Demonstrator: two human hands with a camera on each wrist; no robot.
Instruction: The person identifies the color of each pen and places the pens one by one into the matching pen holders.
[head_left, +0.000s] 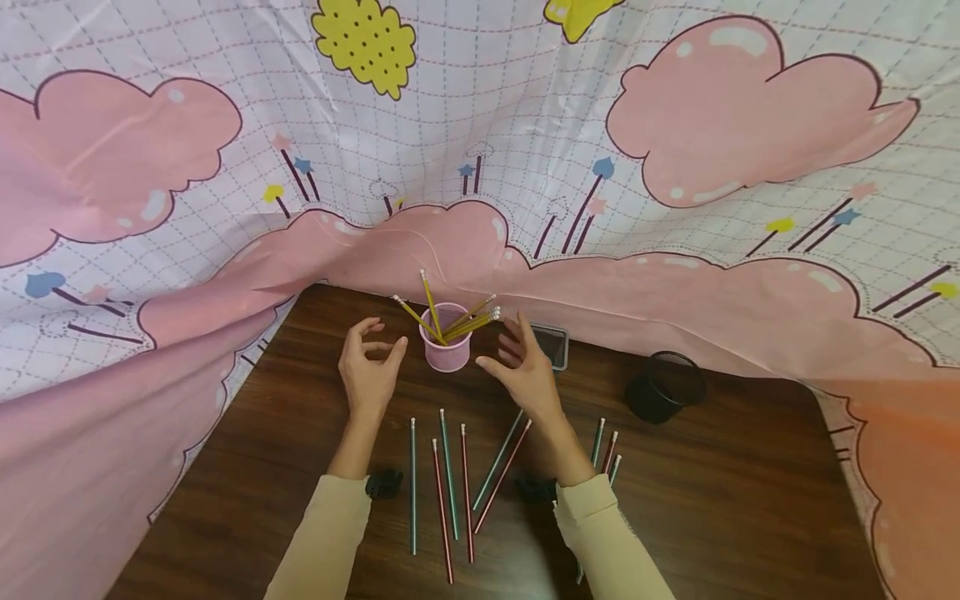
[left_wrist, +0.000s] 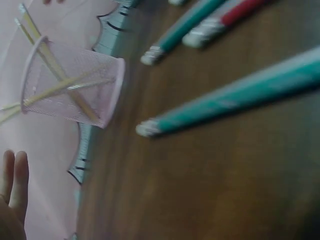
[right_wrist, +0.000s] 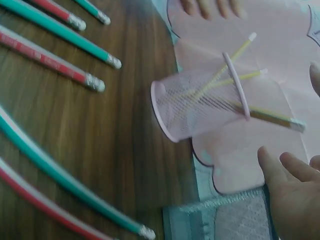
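Note:
A pink mesh pencil cup (head_left: 447, 357) stands upright at the back of the table with several yellow pencils (head_left: 429, 300) leaning in it, eraser ends up. To its left my left hand (head_left: 367, 371) is held with thumb and fingers spread, nothing between them. On the cup's other side my right hand (head_left: 528, 371) is in a similar loose curve, also holding nothing. Both hands are apart from the cup. In the right wrist view, the right hand (right_wrist: 297, 200) shows beside the cup (right_wrist: 200, 102); the left wrist view shows fingers near the cup (left_wrist: 75, 80).
Green pencils (head_left: 413, 492) and red pencils (head_left: 442, 508) lie in front of the cup, between my forearms. More pencils (head_left: 611, 450) lie by the right forearm. A grey rectangular mesh tray (head_left: 563, 358) sits behind the right hand, and a black mesh cup (head_left: 652, 400) stands further right. A patterned cloth (head_left: 660, 292) borders the table.

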